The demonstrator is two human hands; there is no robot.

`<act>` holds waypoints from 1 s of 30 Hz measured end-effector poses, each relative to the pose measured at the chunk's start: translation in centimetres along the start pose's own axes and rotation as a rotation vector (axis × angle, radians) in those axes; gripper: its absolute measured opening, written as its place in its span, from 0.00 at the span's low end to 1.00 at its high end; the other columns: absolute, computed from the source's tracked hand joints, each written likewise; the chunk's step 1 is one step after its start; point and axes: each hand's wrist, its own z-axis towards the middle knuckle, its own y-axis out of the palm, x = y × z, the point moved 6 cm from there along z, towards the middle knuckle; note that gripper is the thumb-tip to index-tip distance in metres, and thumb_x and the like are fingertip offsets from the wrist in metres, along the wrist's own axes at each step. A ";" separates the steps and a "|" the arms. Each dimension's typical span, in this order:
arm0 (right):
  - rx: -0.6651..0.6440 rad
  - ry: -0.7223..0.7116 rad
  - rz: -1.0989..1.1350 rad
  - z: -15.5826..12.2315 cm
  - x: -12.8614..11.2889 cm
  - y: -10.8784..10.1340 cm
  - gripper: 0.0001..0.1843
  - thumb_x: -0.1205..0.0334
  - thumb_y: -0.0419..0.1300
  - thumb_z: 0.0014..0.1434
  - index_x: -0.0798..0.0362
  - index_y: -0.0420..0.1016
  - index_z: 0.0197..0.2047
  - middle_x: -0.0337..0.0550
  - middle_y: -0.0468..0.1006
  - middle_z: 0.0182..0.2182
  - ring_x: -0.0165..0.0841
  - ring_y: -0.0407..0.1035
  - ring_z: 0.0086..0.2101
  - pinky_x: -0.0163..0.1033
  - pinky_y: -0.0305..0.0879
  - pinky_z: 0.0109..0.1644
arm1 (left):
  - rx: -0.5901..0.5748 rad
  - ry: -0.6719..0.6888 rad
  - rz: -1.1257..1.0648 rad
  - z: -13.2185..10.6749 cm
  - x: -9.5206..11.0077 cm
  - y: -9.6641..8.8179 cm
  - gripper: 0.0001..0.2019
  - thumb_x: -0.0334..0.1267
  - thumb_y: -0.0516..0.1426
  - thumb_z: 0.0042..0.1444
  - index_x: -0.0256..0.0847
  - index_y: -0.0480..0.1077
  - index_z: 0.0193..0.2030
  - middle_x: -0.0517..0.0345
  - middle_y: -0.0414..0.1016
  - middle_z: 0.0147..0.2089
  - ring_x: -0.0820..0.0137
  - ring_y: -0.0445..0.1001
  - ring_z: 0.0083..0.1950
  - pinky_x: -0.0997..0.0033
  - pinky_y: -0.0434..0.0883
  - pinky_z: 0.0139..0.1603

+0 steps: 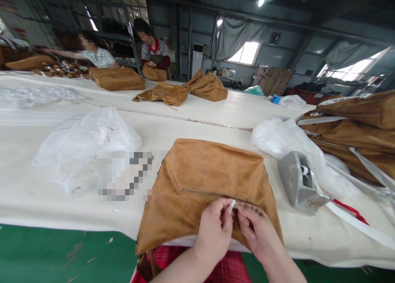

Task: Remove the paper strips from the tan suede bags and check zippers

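A tan leather handbag [212, 163] lies flat on the table edge in front of me, its zipper [200, 192] running across the face. Over the zipper's right end, my left hand [217, 223] pinches a small white piece [233, 203], perhaps paper or tape, between thumb and fingertips. My right hand [253, 225] is close beside it, thumb and fingers pressed together at the same spot. What the right fingertips hold, whether the white piece or the zipper pull, is too small to make out. Both hands rest just above the bag's lower half.
A grey tape dispenser [298, 182] stands to the right, near clear plastic bags [277, 139] and stacked tan bags [364, 139]. More plastic [86, 147] lies left. Across the white table [160, 126] are several tan bags [206, 86] and two people [154, 52].
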 end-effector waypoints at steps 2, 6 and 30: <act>0.011 0.008 0.122 -0.2 0.2 0.2 0.20 0.53 0.71 0.44 0.56 0.67 0.20 0.28 0.59 0.14 0.16 0.41 0.13 0.28 0.34 0.15 | -0.008 0.024 0.018 -0.2 0.2 0.0 0.11 0.28 0.50 0.59 0.42 0.72 0.44 0.56 0.78 0.40 0.69 0.76 0.41 0.71 0.72 0.46; 0.031 -0.001 0.163 -0.5 0.6 0.3 0.20 0.54 0.72 0.45 0.57 0.68 0.22 0.28 0.59 0.15 0.15 0.41 0.13 0.27 0.33 0.15 | 0.000 -0.005 0.017 -0.6 0.0 0.0 0.10 0.31 0.52 0.60 0.42 0.67 0.48 0.58 0.78 0.37 0.70 0.77 0.38 0.73 0.72 0.41; -0.008 0.018 0.080 -1.0 0.4 0.7 0.24 0.47 0.70 0.45 0.54 0.63 0.20 0.29 0.59 0.14 0.17 0.45 0.13 0.28 0.37 0.16 | -0.056 0.504 0.733 -2.3 2.6 -0.1 0.17 0.31 0.50 0.62 0.41 0.68 0.56 0.50 0.74 0.46 0.62 0.73 0.44 0.62 0.75 0.44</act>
